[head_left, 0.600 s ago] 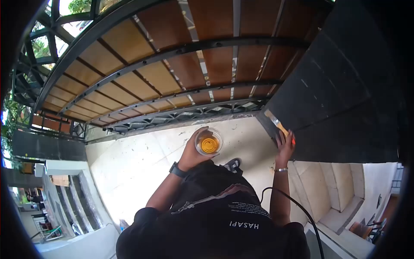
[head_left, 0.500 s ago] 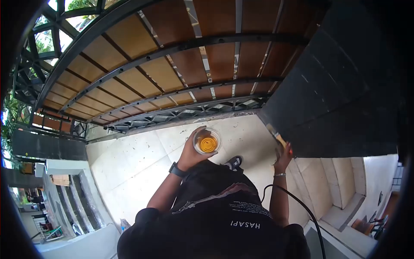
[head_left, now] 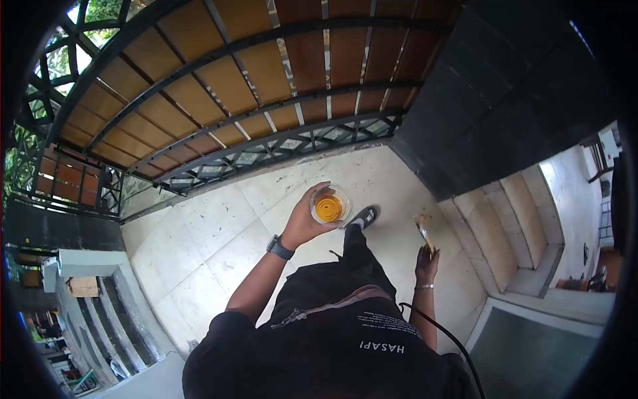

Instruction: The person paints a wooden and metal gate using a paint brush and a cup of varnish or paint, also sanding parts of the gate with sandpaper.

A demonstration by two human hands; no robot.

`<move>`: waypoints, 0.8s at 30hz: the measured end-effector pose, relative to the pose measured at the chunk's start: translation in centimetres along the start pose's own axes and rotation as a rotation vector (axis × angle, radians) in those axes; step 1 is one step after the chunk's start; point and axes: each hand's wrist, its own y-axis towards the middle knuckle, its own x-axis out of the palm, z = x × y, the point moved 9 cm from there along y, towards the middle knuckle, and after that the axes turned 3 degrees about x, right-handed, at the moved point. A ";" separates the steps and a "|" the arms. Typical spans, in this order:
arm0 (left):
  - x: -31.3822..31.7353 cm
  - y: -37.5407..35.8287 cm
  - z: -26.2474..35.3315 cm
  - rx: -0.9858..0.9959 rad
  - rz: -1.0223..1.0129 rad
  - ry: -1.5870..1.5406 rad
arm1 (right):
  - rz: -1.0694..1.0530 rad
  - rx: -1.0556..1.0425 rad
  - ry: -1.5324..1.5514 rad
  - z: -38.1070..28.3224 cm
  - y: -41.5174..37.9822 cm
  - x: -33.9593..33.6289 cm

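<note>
My left hand (head_left: 303,223) is wrapped round a clear plastic cup (head_left: 345,203) in front of my body. Amber liquid (head_left: 328,208) shows inside it, seen from above. Lower and to the right, my right hand (head_left: 426,267) grips a paintbrush (head_left: 424,233) by its handle, bristles pointing away from me over the pale tiled floor (head_left: 229,216). The brush touches neither the cup nor the wall. Some fingers of my right hand are hard to make out.
A slatted brown and yellow panel fence (head_left: 246,73) in a black frame stands ahead. To the right are a dark wall (head_left: 492,100) and pale steps (head_left: 495,226). One sandalled foot (head_left: 365,217) is forward. A black cable (head_left: 444,330) hangs by my right arm.
My right hand has drawn the paintbrush back from the dark wall, down towards me. The cup has shifted slightly right in view. My view has turned, and one leg now shows stepping forward.
</note>
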 end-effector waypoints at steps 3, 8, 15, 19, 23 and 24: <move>0.6 -4.9 1.0 -0.004 -0.007 -0.082 | -0.325 -0.097 -0.123 -2.7 -7.7 6.6; 1.7 -10.0 5.0 0.037 -0.067 -0.087 | -0.445 -0.372 -0.361 -7.6 -24.3 20.5; 1.8 -14.4 11.1 0.134 -0.015 0.128 | -0.829 -0.879 -0.926 -10.7 -40.5 27.7; 4.2 -16.4 14.0 0.168 -0.006 0.162 | -0.966 -1.021 -1.135 -10.3 -45.0 27.7; 7.9 -18.3 16.8 0.196 -0.014 0.188 | -1.017 -0.928 -1.205 -9.8 -45.4 25.0; 8.8 -18.9 17.3 0.191 -0.027 0.196 | -1.029 -0.917 -1.226 -9.9 -45.4 24.2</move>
